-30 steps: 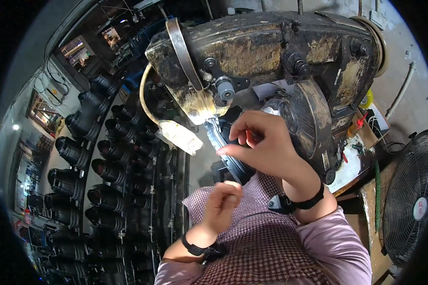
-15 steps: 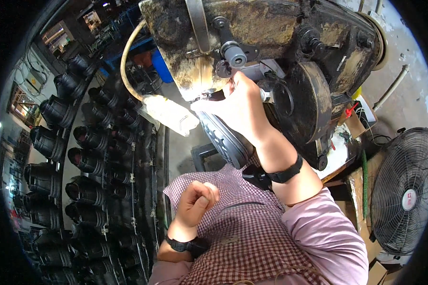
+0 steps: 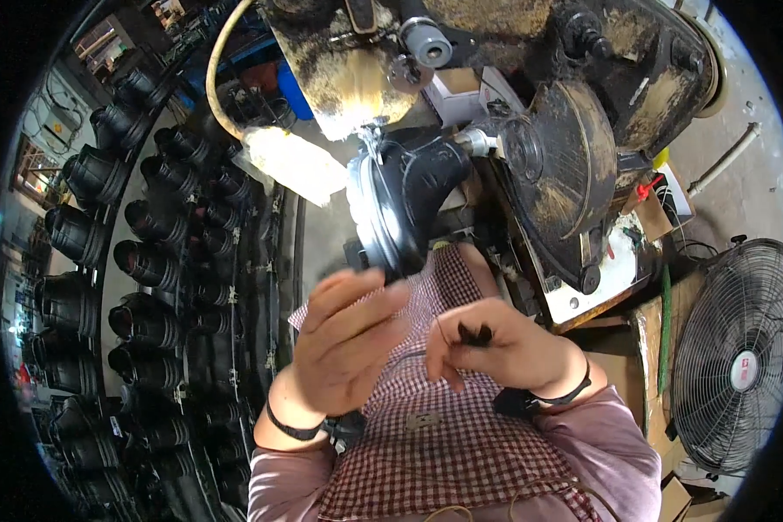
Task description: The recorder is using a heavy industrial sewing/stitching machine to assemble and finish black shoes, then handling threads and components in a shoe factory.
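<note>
A black shoe (image 3: 422, 178) sits at the head of the stained sewing machine (image 3: 357, 78), its sole edge shining in the lamplight. My left hand (image 3: 344, 335) is raised just below the shoe's near end, fingers stretched and slightly blurred. Whether its fingertips touch the shoe, I cannot tell. To its right, my right hand (image 3: 505, 344) is in front of the checked apron with its fingers curled round a small black thing (image 3: 476, 335), too little of which shows to name. Neither hand holds the shoe.
Racks of black shoes (image 3: 152, 326) fill the left side. A bright, wrapped lamp (image 3: 291, 165) on a bent hose shines beside the shoe. The machine's large round wheel (image 3: 583, 165) and a white tabletop (image 3: 596, 283) are at right. A fan (image 3: 731, 357) stands far right.
My right hand has left the shoe at the machine and come down near my apron. My left hand has risen toward the shoe, its fingers uncurled. The shoe now stands turned, its upper showing.
</note>
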{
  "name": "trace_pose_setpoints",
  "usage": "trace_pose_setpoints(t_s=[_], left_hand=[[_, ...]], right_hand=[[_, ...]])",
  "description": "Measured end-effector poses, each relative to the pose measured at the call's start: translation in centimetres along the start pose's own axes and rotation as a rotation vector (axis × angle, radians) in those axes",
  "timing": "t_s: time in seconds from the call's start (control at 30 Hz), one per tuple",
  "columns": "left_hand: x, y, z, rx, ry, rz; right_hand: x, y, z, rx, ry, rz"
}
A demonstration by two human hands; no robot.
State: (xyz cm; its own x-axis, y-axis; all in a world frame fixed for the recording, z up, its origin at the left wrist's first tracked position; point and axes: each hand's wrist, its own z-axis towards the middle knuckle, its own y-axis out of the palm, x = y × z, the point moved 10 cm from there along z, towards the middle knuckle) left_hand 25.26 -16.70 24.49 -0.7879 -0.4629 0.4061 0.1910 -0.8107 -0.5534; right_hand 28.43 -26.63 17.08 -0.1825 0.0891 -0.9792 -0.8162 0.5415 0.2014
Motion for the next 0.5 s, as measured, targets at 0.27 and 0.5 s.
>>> trace_pose_setpoints(t_s=[0.27, 0.5], left_hand=[[-0.3, 1.0, -0.1, 0.077, -0.050, 0.211], [0.1, 0.1, 0.8, 0.193, -0.236, 0.105]], right_hand=[[-3.5, -3.3, -3.5, 0.311, -0.292, -0.540], [-3.5, -2.1, -2.9, 0.439, -0.424, -0.880]])
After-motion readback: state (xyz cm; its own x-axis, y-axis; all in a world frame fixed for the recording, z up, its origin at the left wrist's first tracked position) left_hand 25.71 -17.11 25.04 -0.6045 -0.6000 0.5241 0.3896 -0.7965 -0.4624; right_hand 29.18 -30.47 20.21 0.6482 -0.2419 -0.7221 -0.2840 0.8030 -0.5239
